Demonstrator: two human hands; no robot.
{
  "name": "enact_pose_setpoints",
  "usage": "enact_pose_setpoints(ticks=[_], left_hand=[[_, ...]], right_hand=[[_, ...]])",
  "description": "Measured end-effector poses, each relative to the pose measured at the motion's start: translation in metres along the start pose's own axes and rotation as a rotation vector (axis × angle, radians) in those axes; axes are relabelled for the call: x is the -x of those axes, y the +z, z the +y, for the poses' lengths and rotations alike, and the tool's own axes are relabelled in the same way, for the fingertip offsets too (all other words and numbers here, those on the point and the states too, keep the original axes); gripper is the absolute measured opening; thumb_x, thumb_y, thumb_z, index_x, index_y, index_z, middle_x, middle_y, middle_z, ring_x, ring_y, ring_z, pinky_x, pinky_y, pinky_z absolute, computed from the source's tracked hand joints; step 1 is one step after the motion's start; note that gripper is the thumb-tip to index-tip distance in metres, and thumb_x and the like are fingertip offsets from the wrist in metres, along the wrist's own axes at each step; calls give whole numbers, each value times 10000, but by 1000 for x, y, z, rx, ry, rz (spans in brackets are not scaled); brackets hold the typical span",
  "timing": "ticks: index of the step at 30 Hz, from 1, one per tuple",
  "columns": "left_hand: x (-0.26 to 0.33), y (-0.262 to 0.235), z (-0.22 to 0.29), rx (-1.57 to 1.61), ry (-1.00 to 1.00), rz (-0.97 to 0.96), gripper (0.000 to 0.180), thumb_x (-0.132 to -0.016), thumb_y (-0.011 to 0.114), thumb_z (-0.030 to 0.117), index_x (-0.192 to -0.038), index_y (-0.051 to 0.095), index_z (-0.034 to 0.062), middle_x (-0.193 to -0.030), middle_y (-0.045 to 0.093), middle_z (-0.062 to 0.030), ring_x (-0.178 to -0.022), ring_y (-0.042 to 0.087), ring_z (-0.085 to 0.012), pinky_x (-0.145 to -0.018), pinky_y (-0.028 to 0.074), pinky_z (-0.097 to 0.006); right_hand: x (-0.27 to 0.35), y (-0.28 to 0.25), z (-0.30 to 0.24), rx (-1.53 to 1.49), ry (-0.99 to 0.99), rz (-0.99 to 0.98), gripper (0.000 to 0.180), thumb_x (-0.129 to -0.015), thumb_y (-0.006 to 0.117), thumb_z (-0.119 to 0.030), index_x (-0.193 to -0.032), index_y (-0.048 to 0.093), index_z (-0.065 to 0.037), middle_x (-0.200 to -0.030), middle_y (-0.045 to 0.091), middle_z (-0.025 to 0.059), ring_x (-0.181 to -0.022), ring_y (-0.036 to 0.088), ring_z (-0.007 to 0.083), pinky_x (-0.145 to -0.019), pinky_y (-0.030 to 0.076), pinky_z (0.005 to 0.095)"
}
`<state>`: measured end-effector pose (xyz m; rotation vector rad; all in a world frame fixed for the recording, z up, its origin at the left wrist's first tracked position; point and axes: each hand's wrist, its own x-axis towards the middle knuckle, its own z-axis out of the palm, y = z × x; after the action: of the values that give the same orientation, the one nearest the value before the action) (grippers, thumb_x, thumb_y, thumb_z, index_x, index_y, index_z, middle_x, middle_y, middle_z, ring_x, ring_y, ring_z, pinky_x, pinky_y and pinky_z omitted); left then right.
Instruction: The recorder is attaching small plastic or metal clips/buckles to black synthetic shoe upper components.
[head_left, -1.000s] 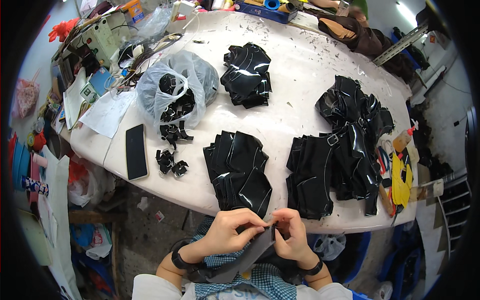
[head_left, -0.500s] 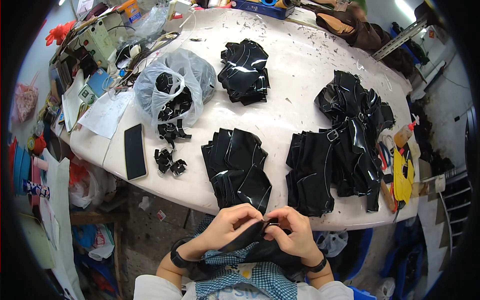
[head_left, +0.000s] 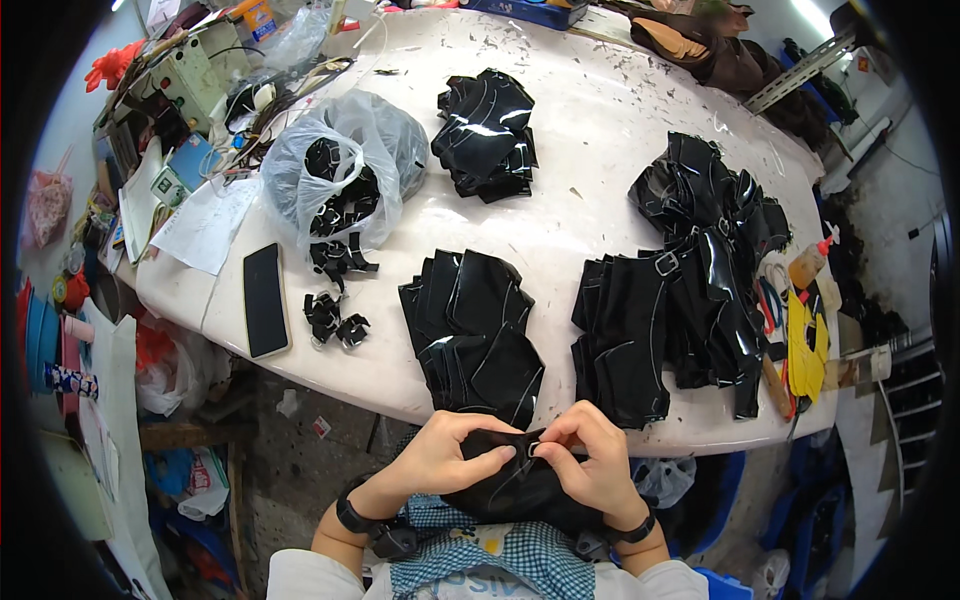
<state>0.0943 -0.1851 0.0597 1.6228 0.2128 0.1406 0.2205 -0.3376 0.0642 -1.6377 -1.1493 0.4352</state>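
Over my lap, at the table's near edge, both hands pinch a black leather piece (head_left: 505, 494). My left hand (head_left: 455, 455) grips its upper edge between thumb and fingers. Close beside it, my right hand (head_left: 588, 458) is closed on a small metal buckle (head_left: 532, 450), which lies against the leather edge; whether the two are joined I cannot tell. Just beyond my hands lies a fanned stack of glossy black leather pieces (head_left: 470, 330). To its right is a larger pile of black pieces (head_left: 620, 335), with a buckle (head_left: 666, 262) showing on top.
At left, a plastic bag (head_left: 395, 150) spills black buckled straps (head_left: 340, 255); several loose ones (head_left: 335, 320) lie nearer, beside a phone (head_left: 265, 300). Another black stack (head_left: 487, 135) sits farther back. Yellow-handled tools (head_left: 806, 345) and a glue bottle (head_left: 808, 265) line the right edge.
The leather piece has turned and spread flatter below my hands. My left thumb now lies along its edge, and the buckle shows more plainly at my right fingertips. The view has shifted slightly.
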Motion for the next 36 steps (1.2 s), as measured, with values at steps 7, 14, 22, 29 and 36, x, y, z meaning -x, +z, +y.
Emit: enact_pose_setpoints(ticks=[7, 14, 22, 29, 36], left_hand=[[-1, -1, 1, 11, -34, -68, 222, -767, 607, 87, -965, 624, -14, -810, 656, -108, -742, 615, -122, -685, 470, -243], [0, 0, 4, 9, -83, -17, 222, -762, 613, 87, -959, 619, -16, -775, 649, -87, -700, 599, -105, -653, 468, -232], [4, 5, 6, 441, -202, 315, 234, -801, 596, 42, -1028, 587, -14, -803, 613, -17, -690, 541, -39, -604, 444, -180], [3, -1, -12, 614, 79, 116, 417, -826, 567, 59, -1204, 428, -50, -1147, 526, -147, -1085, 506, -191, -951, 388, -322], [3, 0, -2, 410, 26, 95, 402, -747, 621, -25, -1135, 522, 7, -1044, 573, -103, -864, 577, -125, -773, 482, -259]], right_hand=[[-3, -7, 3, -358, 362, -140, 64, -768, 609, -3, -788, 549, 3, -699, 533, 41, -545, 513, 78, -501, 405, 205], [-5, -5, 8, -198, 229, -158, 107, -791, 609, -37, -831, 519, 5, -743, 523, 28, -612, 499, 48, -549, 412, 162], [8, -2, 3, -208, 176, -490, 293, -756, 677, -153, -954, 531, 5, -810, 581, 98, -660, 591, 183, -588, 471, 261], [1, -48, 0, 158, 151, 130, 79, -731, 540, 46, -794, 504, 14, -654, 496, 75, -578, 518, 148, -527, 409, 274], [-17, -69, 73, 818, 233, 375, 311, -806, 542, -65, -1107, 516, 11, -907, 528, 109, -804, 540, 240, -687, 436, 314]])
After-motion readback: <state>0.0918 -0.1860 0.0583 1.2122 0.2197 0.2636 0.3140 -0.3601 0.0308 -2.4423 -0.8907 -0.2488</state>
